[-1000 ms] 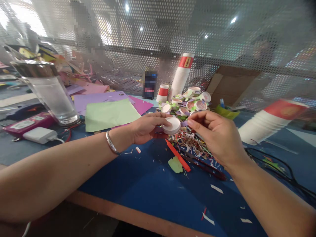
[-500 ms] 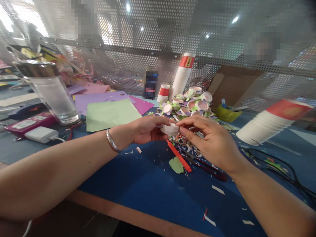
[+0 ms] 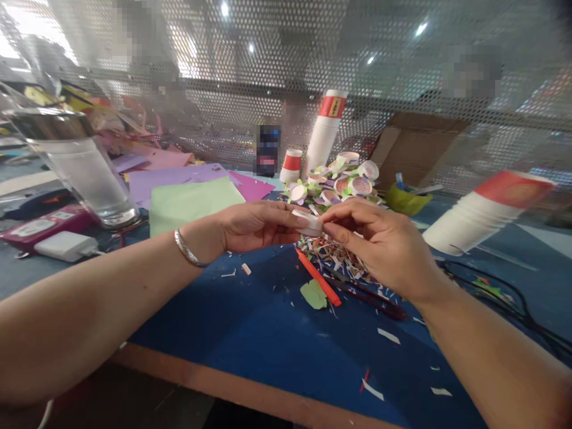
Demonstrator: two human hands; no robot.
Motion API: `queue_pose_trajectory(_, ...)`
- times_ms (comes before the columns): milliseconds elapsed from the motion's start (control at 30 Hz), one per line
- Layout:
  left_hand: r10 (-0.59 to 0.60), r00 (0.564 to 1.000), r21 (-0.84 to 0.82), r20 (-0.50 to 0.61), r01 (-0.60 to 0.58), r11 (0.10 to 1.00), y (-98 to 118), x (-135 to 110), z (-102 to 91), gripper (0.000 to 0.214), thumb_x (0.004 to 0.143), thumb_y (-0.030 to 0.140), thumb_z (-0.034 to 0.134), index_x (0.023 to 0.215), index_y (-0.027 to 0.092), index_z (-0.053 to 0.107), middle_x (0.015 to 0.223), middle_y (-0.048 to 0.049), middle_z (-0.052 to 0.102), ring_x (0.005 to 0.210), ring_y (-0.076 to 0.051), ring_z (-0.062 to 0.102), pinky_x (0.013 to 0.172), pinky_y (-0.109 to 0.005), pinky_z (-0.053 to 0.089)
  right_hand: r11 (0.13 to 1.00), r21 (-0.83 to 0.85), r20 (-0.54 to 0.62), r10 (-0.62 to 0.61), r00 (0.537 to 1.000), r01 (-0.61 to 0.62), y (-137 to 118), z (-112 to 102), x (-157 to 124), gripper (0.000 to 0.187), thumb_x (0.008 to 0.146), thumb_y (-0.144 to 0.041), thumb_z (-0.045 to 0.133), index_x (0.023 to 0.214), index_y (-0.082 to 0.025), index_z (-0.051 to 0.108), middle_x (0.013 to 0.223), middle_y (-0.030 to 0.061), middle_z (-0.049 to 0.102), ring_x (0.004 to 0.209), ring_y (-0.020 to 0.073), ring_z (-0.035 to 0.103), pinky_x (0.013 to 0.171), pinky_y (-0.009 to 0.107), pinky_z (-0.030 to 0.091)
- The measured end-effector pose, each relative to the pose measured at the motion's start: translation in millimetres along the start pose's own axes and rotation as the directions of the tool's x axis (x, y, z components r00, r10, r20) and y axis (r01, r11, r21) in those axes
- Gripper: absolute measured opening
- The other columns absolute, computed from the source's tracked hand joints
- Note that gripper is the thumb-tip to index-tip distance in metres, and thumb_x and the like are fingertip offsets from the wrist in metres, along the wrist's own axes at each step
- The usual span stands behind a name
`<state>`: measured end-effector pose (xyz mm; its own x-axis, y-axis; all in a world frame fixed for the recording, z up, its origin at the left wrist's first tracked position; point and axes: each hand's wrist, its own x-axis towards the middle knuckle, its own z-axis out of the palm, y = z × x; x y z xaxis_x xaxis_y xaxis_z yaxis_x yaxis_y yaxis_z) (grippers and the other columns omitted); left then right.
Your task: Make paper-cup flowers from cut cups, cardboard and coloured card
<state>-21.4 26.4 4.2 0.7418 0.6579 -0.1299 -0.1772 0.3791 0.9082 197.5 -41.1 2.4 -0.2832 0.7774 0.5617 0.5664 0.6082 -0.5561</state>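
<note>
One plain white cup base [image 3: 308, 223] between fingers [image 3: 282, 217]

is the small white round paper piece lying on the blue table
No, the small white round paper piece is pinched between the left hand and the right hand, above the blue table.

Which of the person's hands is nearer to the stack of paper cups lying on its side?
Right. The right hand is just left of the stack of paper cups. The left hand is farther left, beyond the small white disc that both hands pinch.

White cup base [image 3: 308, 223], seemingly plain
</note>
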Motion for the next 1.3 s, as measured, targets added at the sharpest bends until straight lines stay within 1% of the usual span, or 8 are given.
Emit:
queue_pose_trajectory(167,0.007,1.000,0.047,-0.028,-0.006,0.999,-2.5,1.3,-0.7,0.013,0.078,0.008,0.077,0.091,0.010,0.077,0.089,-0.0041,0.076,0.080,-0.009,0.068,0.074,-0.019,0.053,0.999,-0.026,0.019,-0.024,1.000,0.024,-0.2,-0.1,-1.4,0.008,0.094,-0.028,0.069,0.097,-0.023,0.073,0.096,0.0033,0.071,0.087,0.0173,0.065,0.074,0.032,0.049)
queue_pose_trajectory(433,0.015,0.997,0.038,-0.074,-0.012,0.999,-4.5,3.0,-1.6,0.017,0.075,0.004,0.078,0.091,0.010,0.076,0.085,-0.0020,0.073,0.075,-0.007,0.066,0.068,-0.017,0.050,0.998,-0.040,0.028,-0.038,0.999,0.039,-1.1,0.5,-1.3,0.008,0.094,-0.029,0.069,0.096,-0.022,0.073,0.090,0.0022,0.070,0.083,0.0166,0.063,0.074,0.032,0.047)
queue_pose_trajectory(633,0.043,0.997,0.081,-0.058,-0.038,0.996,-3.1,3.2,-0.2,0.012,0.075,0.003,0.077,0.084,0.011,0.074,0.077,0.0010,0.071,0.067,-0.004,0.060,0.062,-0.016,0.046,0.998,-0.036,0.037,-0.049,0.998,0.050,-3.6,-0.2,-2.2,0.006,0.095,-0.026,0.069,0.097,-0.022,0.073,0.090,0.0015,0.070,0.083,0.0149,0.064,0.075,0.030,0.047)
queue_pose_trajectory(767,0.046,0.998,0.083,-0.045,-0.042,0.996,-3.4,2.8,0.9,0.014,0.075,0.003,0.077,0.084,0.013,0.074,0.075,0.0030,0.070,0.065,-0.003,0.058,0.062,-0.015,0.045,0.996,-0.057,0.042,-0.071,0.997,0.074,-4.4,-0.6,-2.4,0.005,0.095,-0.023,0.068,0.097,-0.022,0.072,0.090,0.0011,0.069,0.082,0.0145,0.063,0.076,0.030,0.047)
queue_pose_trajectory(900,0.043,0.999,0.085,-0.019,-0.041,0.996,-3.5,3.0,0.3,0.014,0.073,0.004,0.078,0.084,0.012,0.074,0.078,0.0014,0.072,0.068,-0.004,0.061,0.062,-0.014,0.046,0.989,-0.090,0.049,-0.114,0.992,0.118,-6.2,-0.9,-3.0,0.005,0.095,-0.020,0.066,0.097,-0.022,0.071,0.089,0.0013,0.068,0.082,0.0147,0.062,0.075,0.030,0.047)
queue_pose_trajectory(1067,0.028,0.998,0.109,-0.047,-0.023,0.994,-4.9,3.0,0.7,0.016,0.071,0.006,0.079,0.086,0.011,0.075,0.077,0.0006,0.070,0.066,-0.004,0.058,0.059,-0.015,0.043,0.973,-0.155,0.051,-0.167,0.985,0.173,-8.4,-0.9,-3.4,0.006,0.094,-0.017,0.067,0.096,-0.021,0.071,0.085,0.0011,0.067,0.078,0.0141,0.061,0.071,0.029,0.046)
queue_pose_trajectory(1167,0.042,0.997,0.139,-0.067,-0.032,0.990,-6.8,2.9,3.6,0.019,0.070,0.008,0.079,0.088,0.011,0.075,0.079,0.0002,0.069,0.069,-0.006,0.058,0.064,-0.017,0.044,0.960,-0.182,0.057,-0.207,0.977,0.214,-7.7,-0.5,-3.0,0.006,0.094,-0.016,0.067,0.096,-0.020,0.071,0.084,0.0010,0.066,0.077,0.0134,0.061,0.070,0.029,0.045)
queue_pose_trajectory(1300,0.058,0.995,0.150,-0.085,-0.044,0.988,-8.9,2.8,8.7,0.016,0.068,0.006,0.076,0.083,0.012,0.072,0.079,0.0006,0.068,0.075,-0.007,0.059,0.071,-0.019,0.043,0.950,-0.202,0.069,-0.230,0.971,0.240,-6.3,0.7,-2.7,0.006,0.095,-0.016,0.066,0.095,-0.019,0.070,0.083,0.0008,0.066,0.076,0.0127,0.060,0.071,0.028,0.045)
